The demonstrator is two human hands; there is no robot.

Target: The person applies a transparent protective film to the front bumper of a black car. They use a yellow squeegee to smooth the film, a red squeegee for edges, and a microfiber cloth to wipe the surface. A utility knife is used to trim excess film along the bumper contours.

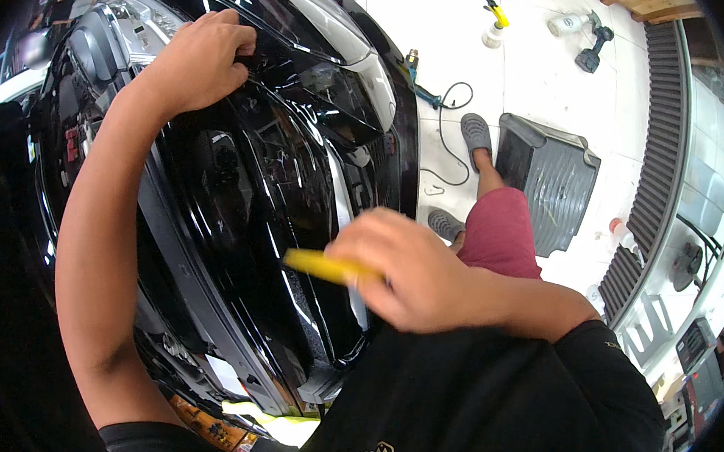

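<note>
A glossy black car front panel (240, 185) curves below both of my arms. In my right hand (412, 269) is a flat yellow squeegee (331, 267), held over the panel's near part; the hand is smeared by motion. Whether the squeegee's edge touches the surface, I cannot tell. Farther off, my left hand (209, 59) rests at the far end of the panel, close to the headlight area, with its fingers curled inward. What lies under those fingertips is hidden.
On the white tiled floor lie a teal heat gun (426, 93) with its cord, a spray bottle with yellow head (494, 27), a whitish spray bottle (566, 25) and a black cordless tool (593, 50). Beside my leg is a black floor mat (554, 177). A drain grate (664, 109) runs behind.
</note>
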